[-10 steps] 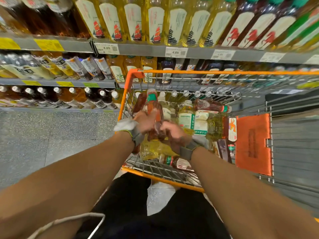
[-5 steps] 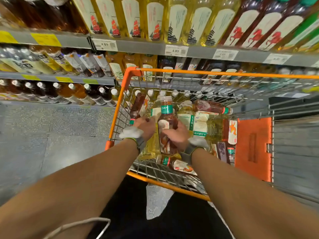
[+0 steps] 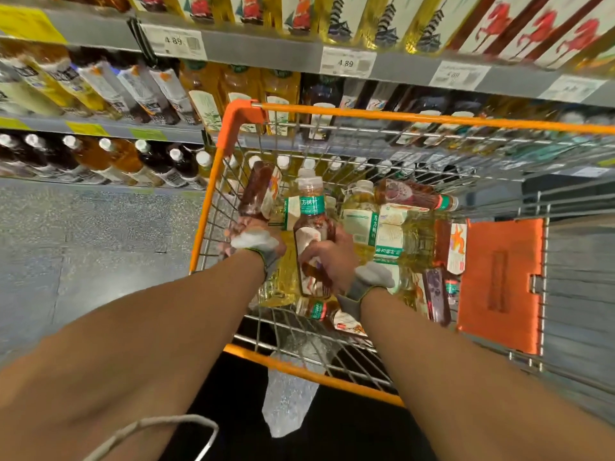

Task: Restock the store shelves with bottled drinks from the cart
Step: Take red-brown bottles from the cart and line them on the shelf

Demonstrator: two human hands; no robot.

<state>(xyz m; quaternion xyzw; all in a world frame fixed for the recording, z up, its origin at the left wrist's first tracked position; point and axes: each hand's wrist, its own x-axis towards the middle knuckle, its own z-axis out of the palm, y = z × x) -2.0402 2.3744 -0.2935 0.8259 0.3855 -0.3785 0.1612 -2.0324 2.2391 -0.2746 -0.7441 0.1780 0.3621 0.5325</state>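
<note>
Since half a second ago the two hands have drawn apart: the left hand (image 3: pixel 248 232) has swung out to the cart's left wall with its own bottle, and the right hand's bottle now stands straighter.

Nearest, the right hand (image 3: pixel 329 257) is wrapped round the lower body of a clear plastic bottle of brown tea with a white cap and green band (image 3: pixel 311 224), held upright above the load of the orange-framed wire cart (image 3: pixel 299 369). The left hand is blurred, but its fingers seem closed round the base of a dark red-brown plastic bottle (image 3: pixel 258 191), which tilts away against the side wires.

Full and sealed, these bottles should feel moderately heavy for their size, with stiff walls that give a little under a squeeze. The label sleeve looks smooth and probably slippery, so a full wrap round the waisted middle is safer than a pinch at the cap. Dropping one would likely dent it, not break it.

Just beyond lie pale yellow tea bottles with green labels (image 3: pixel 361 214), packed touching one another, and a red-brown bottle lying on its side (image 3: pixel 411 196) on top of them. Farthest, the grey store shelves (image 3: pixel 266 51) carry rows of similar drinks, with white-capped bottles on the low shelf (image 3: pixel 109 158) to the left.
</note>
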